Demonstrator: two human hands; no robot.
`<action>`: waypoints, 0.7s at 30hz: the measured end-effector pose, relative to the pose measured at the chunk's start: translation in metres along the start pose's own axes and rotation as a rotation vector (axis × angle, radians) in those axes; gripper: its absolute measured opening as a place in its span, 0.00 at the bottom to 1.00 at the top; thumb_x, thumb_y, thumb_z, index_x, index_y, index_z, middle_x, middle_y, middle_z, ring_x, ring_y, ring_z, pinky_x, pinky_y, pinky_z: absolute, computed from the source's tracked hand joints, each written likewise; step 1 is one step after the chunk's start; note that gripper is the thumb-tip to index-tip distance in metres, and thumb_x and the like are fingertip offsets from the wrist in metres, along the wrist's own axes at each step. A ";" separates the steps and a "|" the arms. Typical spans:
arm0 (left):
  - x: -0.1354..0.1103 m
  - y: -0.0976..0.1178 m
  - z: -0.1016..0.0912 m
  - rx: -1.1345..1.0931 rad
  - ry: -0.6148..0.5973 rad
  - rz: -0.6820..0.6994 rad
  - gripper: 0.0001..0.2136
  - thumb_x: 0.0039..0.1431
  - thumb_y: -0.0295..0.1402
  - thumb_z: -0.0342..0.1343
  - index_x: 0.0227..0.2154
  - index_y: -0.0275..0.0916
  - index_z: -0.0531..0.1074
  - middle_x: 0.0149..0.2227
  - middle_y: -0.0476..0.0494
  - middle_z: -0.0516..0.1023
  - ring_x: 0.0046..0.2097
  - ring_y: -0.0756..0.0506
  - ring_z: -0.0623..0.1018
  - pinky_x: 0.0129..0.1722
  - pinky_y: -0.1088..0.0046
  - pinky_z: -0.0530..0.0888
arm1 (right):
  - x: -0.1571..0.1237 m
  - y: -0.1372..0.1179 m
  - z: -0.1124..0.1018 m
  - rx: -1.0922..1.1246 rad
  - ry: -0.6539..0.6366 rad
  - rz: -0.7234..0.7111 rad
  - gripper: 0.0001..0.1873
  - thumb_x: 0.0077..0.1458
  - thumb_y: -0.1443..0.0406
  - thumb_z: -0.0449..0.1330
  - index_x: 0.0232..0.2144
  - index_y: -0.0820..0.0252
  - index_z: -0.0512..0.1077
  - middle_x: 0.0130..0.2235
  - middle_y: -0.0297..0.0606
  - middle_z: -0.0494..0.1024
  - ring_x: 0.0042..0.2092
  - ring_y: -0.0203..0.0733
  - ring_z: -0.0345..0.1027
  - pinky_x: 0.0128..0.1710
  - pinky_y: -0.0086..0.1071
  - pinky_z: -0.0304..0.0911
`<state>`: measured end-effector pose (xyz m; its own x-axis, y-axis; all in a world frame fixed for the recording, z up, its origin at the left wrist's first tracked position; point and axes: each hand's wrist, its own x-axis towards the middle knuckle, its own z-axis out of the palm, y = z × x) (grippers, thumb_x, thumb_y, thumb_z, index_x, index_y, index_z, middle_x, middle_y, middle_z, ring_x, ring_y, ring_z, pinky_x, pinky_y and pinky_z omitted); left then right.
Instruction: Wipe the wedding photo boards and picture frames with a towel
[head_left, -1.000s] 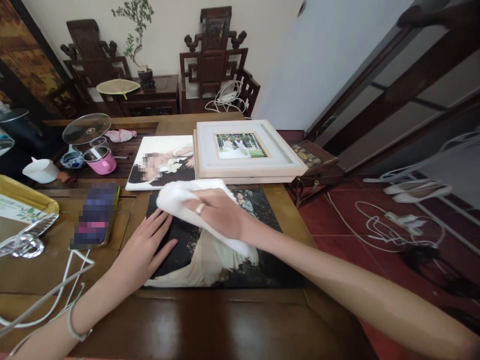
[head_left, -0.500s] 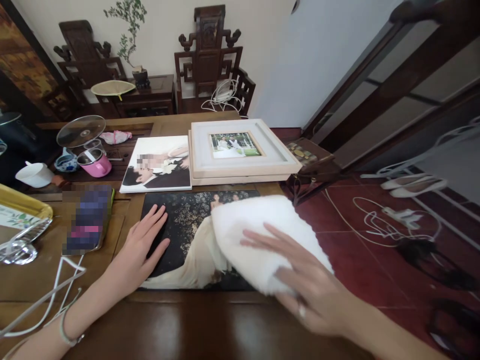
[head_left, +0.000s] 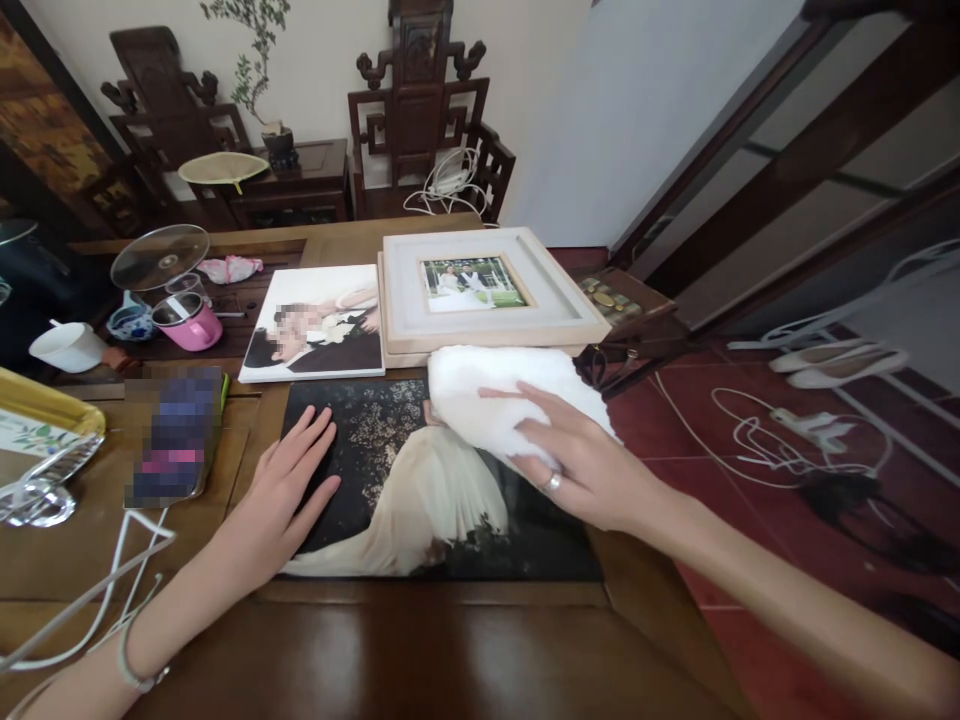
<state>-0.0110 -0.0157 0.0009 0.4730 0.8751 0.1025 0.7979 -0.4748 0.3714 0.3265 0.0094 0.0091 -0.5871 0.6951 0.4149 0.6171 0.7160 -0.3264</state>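
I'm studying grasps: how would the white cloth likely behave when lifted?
The white cloth would probably sag, since it bunches softly under the right hand. Its fluffy surface suggests it's unlikely to slip. Being soft fabric, it's likely light too.

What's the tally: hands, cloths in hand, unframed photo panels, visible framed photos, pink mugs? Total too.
Hands: 2 (left hand, right hand)
White cloth: 1
Unframed photo panels: 2 (dark panel, white-edged panel)
Visible framed photo: 1
Pink mug: 1
Total: 7
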 end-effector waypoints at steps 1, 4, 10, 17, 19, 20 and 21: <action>0.000 0.000 0.000 -0.002 0.003 -0.001 0.24 0.68 0.37 0.43 0.66 0.45 0.50 0.68 0.38 0.53 0.69 0.38 0.49 0.63 0.48 0.58 | -0.001 0.000 0.001 0.012 0.005 0.001 0.07 0.55 0.69 0.52 0.28 0.56 0.69 0.51 0.50 0.76 0.58 0.54 0.65 0.59 0.55 0.58; 0.001 0.000 0.000 -0.005 0.004 -0.006 0.25 0.68 0.36 0.44 0.66 0.45 0.49 0.68 0.38 0.53 0.69 0.38 0.49 0.63 0.48 0.58 | -0.017 -0.020 0.001 0.065 0.030 -0.063 0.07 0.51 0.71 0.54 0.25 0.56 0.67 0.55 0.50 0.73 0.61 0.55 0.60 0.61 0.57 0.53; 0.000 0.000 0.001 -0.001 0.003 -0.004 0.25 0.69 0.36 0.43 0.67 0.47 0.47 0.69 0.40 0.51 0.69 0.38 0.49 0.63 0.48 0.57 | -0.055 -0.081 -0.011 0.148 -0.163 -0.189 0.10 0.52 0.64 0.58 0.21 0.52 0.63 0.58 0.40 0.70 0.61 0.54 0.60 0.64 0.54 0.49; -0.002 0.001 0.001 0.032 -0.004 -0.027 0.27 0.69 0.35 0.42 0.67 0.46 0.42 0.70 0.39 0.43 0.69 0.38 0.48 0.64 0.49 0.56 | -0.030 -0.034 -0.009 0.103 -0.035 -0.079 0.07 0.53 0.70 0.53 0.25 0.55 0.65 0.56 0.49 0.72 0.61 0.53 0.60 0.65 0.58 0.44; -0.001 0.001 0.002 0.029 -0.008 -0.024 0.27 0.69 0.35 0.41 0.68 0.46 0.41 0.70 0.39 0.45 0.69 0.38 0.48 0.64 0.49 0.56 | -0.017 -0.013 -0.005 0.083 -0.028 -0.013 0.07 0.55 0.69 0.53 0.25 0.56 0.66 0.54 0.50 0.74 0.60 0.53 0.61 0.64 0.58 0.45; -0.001 0.000 0.002 0.027 -0.008 -0.020 0.27 0.69 0.34 0.40 0.68 0.46 0.41 0.70 0.39 0.46 0.69 0.39 0.48 0.64 0.49 0.56 | -0.013 -0.005 -0.003 0.069 -0.028 0.013 0.07 0.55 0.69 0.53 0.25 0.55 0.66 0.54 0.50 0.74 0.60 0.53 0.61 0.64 0.58 0.45; -0.001 0.000 0.002 0.026 -0.006 -0.016 0.26 0.69 0.34 0.40 0.68 0.46 0.41 0.70 0.39 0.46 0.69 0.39 0.48 0.64 0.50 0.55 | -0.009 0.000 -0.001 0.055 -0.019 0.028 0.07 0.55 0.69 0.53 0.26 0.55 0.66 0.53 0.50 0.74 0.61 0.54 0.60 0.64 0.58 0.46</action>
<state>-0.0106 -0.0168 -0.0014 0.4625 0.8819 0.0915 0.8147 -0.4634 0.3485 0.3322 0.0025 0.0059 -0.5799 0.7157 0.3892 0.6038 0.6983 -0.3845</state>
